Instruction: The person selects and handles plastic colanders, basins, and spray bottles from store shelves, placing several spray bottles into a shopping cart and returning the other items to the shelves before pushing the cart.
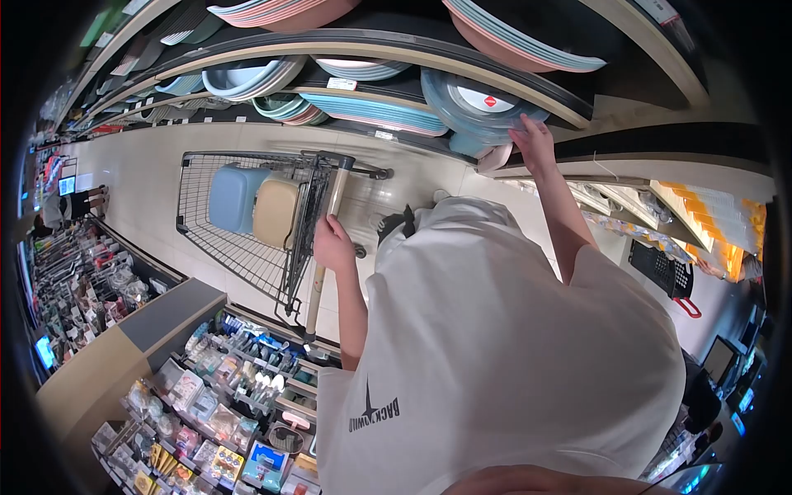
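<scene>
Shop shelves (363, 47) line an aisle (136, 177) as the left hand (333, 243) curls round a cart handle (337, 196); the half-open right hand (535, 143) touches a clear basin (466, 101) on the shelf, grip unclear; a one-handed tug could tip it.

Bright indoor light through a strongly curved lens.
Shelf edges (371, 52) bow, and black rounds off the corners. The pale floor (136, 173) and white shirt (495, 330) are well lit; shelf recesses (400, 18) fall dark. Glints edge the clear basin (445, 95). Yellow items (730, 235) glow at right, a bluish screen (44, 352) at left. Far-left goods (82, 272) look soft.
</scene>
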Demonstrator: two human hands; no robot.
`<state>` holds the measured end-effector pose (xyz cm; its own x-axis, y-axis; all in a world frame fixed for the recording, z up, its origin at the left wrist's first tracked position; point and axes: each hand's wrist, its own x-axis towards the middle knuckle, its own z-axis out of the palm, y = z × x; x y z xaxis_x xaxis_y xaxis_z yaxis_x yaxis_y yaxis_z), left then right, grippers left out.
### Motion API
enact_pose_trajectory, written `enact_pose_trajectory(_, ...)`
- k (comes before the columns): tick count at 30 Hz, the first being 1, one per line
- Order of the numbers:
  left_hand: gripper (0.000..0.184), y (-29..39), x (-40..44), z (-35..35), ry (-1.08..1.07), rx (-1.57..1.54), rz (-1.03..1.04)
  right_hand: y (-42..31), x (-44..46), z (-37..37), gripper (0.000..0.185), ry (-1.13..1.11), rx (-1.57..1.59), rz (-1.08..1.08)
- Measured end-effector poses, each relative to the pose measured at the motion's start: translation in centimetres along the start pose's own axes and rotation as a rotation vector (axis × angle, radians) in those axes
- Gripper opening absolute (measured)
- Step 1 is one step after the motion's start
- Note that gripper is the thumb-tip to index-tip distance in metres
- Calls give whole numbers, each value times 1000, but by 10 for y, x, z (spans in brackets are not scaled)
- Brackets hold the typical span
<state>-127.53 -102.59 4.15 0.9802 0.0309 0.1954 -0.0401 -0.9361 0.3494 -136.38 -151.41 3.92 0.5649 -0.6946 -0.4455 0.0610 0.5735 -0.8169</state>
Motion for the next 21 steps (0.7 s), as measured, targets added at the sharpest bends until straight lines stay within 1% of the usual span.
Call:
enact_pose_trajectory(3,33,-4,0,4,45,0,8,-3,-6,-1,23,-36,23,25)
enact_pose_trajectory(5,32,-3,-1,2,-11,-13,-12,-4,-12,-5,22,-72,55,29)
enact_pose_trajectory(7,31,0,-2,-1,-13,1,-14,-3,-20,-6,21,-112,83,39)
enact_pose_trajectory(12,29,-2,-4,-1,13,-7,13,-31,-49,3,21,-188,25,32)
enact_pose_trajectory(14,28,0,-5,2,56,-24,39,-38,-54,3,20,-219,-2,14)
enact_pose_trajectory(17,27,1,-6,3,89,1,59,-44,-63,1,18,-250,-21,74)
enact_pose_trajectory(19,27,0,-7,4,81,3,51,-47,-74,2,17,-266,-83,170)
enact_pose_trajectory(21,28,1,-8,4,69,8,45,-46,-88,9,18,-288,-114,216)
